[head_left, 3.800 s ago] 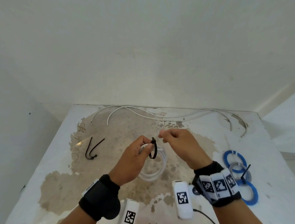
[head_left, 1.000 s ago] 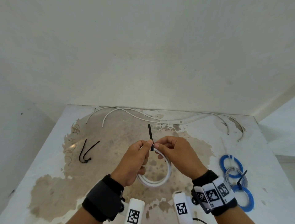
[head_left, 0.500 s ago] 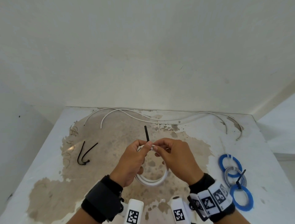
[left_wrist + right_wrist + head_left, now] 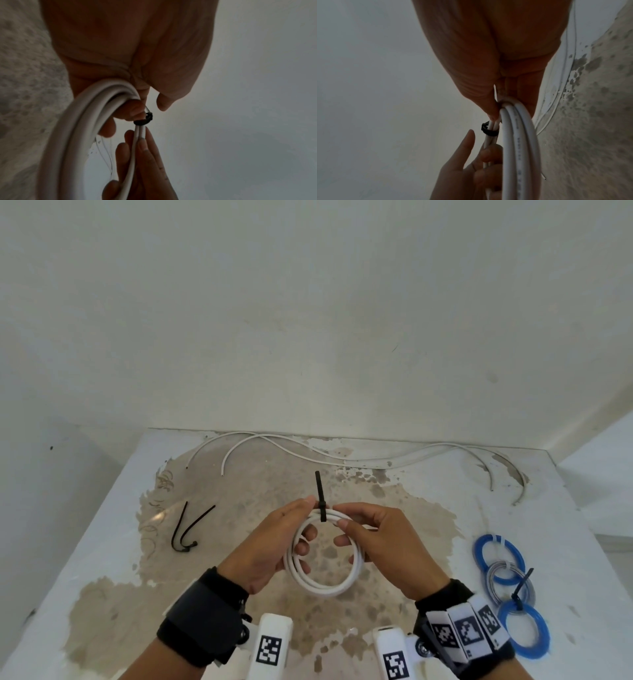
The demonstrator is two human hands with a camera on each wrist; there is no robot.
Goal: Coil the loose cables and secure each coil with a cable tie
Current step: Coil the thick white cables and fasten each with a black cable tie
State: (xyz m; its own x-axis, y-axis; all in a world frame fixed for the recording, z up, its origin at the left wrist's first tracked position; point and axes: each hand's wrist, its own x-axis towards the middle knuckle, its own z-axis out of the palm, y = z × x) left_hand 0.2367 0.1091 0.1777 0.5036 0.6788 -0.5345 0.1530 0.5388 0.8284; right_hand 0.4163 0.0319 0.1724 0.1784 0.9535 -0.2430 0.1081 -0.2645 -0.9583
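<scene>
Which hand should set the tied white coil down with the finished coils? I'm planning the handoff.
Probably the right hand. It already grips the white coil beside the black tie, and the finished blue and grey coils lie on its side of the table. The left hand would reach across.

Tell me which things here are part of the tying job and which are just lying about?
In use:
- white cable coil, held by left hand and right hand
- black cable tie around it

Lying about:
- loose white cables by the wall
- spare black ties
- tied blue and grey coils
</scene>
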